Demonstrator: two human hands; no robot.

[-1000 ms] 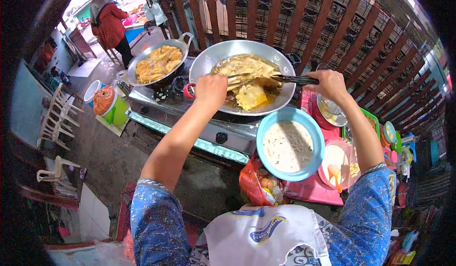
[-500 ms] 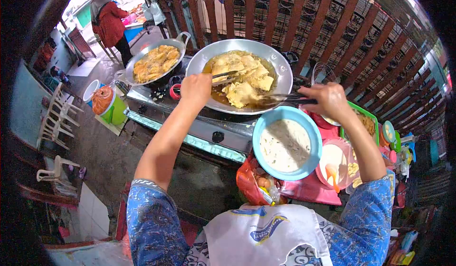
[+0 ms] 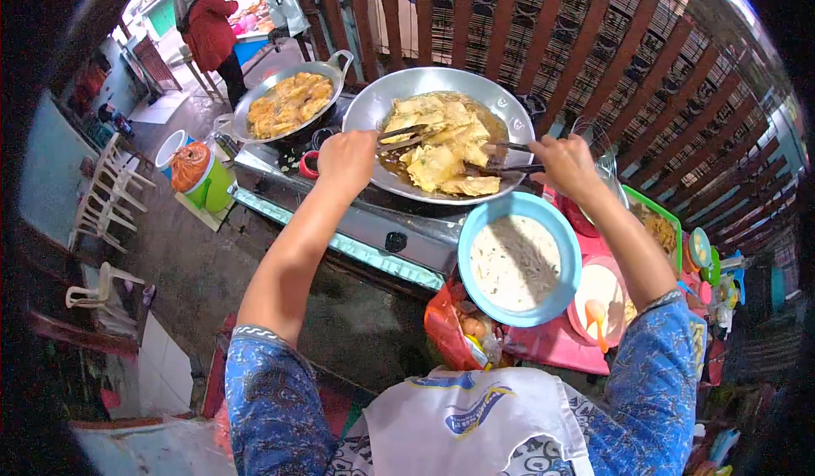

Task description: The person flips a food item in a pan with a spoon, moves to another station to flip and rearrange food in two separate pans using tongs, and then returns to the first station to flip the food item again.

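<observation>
A large metal wok [image 3: 356,111] on the stove holds hot oil and several pale yellow fritters [image 3: 441,149]. My left hand [image 3: 346,163] grips dark tongs [image 3: 403,137] whose ends reach over the fritters from the left. On the right side, my right hand [image 3: 567,167] is closed on a second dark utensil [image 3: 514,169] with long prongs, its ends at the fritters near the wok's right side. Below my right hand sits a light blue bowl [image 3: 467,259] of white batter.
A smaller wok [image 3: 240,112] of browner fritters stands at the left. At the right are a pink bowl [image 3: 622,281] with an orange spoon [image 3: 599,327] and a green tray [image 3: 671,219]. A person [image 3: 209,30] in red stands far left, near plastic chairs [image 3: 106,196].
My right hand has moved slightly left and its utensil is now spread apart rather than blurred. The camera view has shifted slightly. A fritter lies nearer the wok's lower right.
</observation>
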